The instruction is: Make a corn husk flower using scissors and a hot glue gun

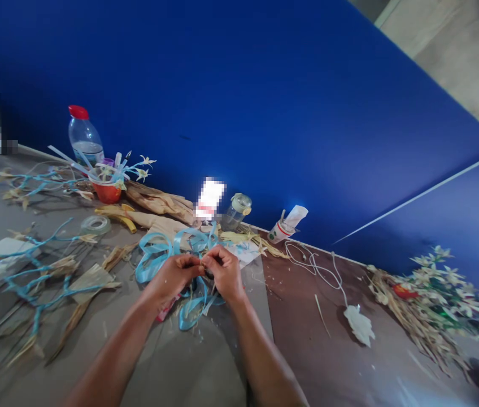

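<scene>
My left hand (pixel 177 272) and my right hand (pixel 227 275) meet at the middle of the table, fingertips pinched together. Between them is something small and pale that I cannot make out. Loops of light blue ribbon (pixel 148 264) spread behind and below my fingers, partly hidden by them. Beyond lie dried husks (pixel 159 202) and a white sheet (pixel 245 255). To the left of my forearm rest branched stems wrapped in blue (pixel 38 308), with pale husk pieces at their tips.
Along the blue partition (pixel 239 102) stand a red-capped bottle (pixel 85 138), a red cup (pixel 108 193) with stems, a clear jar (pixel 237 210) and a white cup (pixel 279 232). A tape roll (pixel 95 225) lies left. Right are a white cord (pixel 322 271) and bunched flowers (pixel 451 288).
</scene>
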Motion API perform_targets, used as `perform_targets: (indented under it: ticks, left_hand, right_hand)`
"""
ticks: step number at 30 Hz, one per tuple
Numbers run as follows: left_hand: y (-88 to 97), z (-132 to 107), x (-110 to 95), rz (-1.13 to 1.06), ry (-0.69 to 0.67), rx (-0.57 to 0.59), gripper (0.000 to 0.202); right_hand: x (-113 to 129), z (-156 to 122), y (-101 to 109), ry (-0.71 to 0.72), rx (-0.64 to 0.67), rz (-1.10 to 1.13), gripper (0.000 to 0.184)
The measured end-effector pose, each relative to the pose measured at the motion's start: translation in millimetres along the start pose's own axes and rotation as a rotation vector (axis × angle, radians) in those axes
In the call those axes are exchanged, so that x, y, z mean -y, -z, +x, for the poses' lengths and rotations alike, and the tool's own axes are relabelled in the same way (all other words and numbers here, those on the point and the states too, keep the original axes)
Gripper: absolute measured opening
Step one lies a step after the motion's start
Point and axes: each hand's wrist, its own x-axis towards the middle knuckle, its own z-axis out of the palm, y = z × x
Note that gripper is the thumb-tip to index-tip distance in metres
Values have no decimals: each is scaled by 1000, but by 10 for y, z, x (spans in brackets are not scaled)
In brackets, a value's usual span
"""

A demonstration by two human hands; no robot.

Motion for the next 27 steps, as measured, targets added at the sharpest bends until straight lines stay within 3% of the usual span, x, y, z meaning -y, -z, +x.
perform_targets:
  ticks: [4, 9, 16, 21, 27]
  left_hand:
    - [28, 2, -2, -30, 24, 47, 21]
    - [29, -24, -59, 12, 40, 109, 19]
    - [46, -20, -56, 80, 40, 154, 15]
    - [53, 16, 2, 119, 65, 144, 24]
    - [85, 10, 26, 131, 68, 170, 27]
  right_hand:
    - [-39, 11, -3, -140, 32, 141, 15]
    - [-104, 14, -17, -201, 38, 171, 18]
    - [-86, 50, 88, -336, 310, 253, 19]
    - [-77, 63, 131, -349, 261, 225, 17]
    - [-48, 60, 162, -365, 322, 220, 18]
